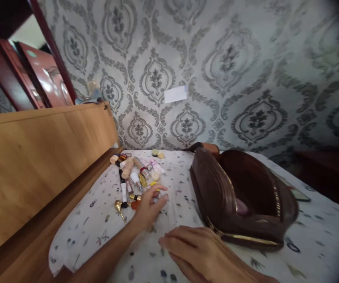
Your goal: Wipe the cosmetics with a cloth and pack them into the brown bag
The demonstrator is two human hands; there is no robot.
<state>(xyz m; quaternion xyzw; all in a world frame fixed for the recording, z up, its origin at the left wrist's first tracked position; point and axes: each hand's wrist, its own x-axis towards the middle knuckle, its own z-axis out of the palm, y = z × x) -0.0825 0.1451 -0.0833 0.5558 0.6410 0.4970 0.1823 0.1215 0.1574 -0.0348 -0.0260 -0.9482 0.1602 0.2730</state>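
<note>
My left hand [149,206] reaches over the near right edge of a pile of cosmetics, thumb and fingers apart, with nothing visible between them. Nearest to it are a gold-capped tube [135,197] and an orange item [134,205]. White tubes [135,177], a beige bottle [127,168] and a gold item [119,206] lie in the same pile. My right hand [197,251] is low over the sheet, just in front of the brown bag [216,188]; its fingers are extended close together and hold nothing visible. The bag lies unzipped, with something pinkish [241,206] inside.
A patterned white sheet [98,220] covers the surface. A wooden board [48,149] runs along the left, and a patterned wall [187,51] stands behind. Two small round items [158,153] lie near the wall. A flat, dark-edged object [299,193] shows behind the bag.
</note>
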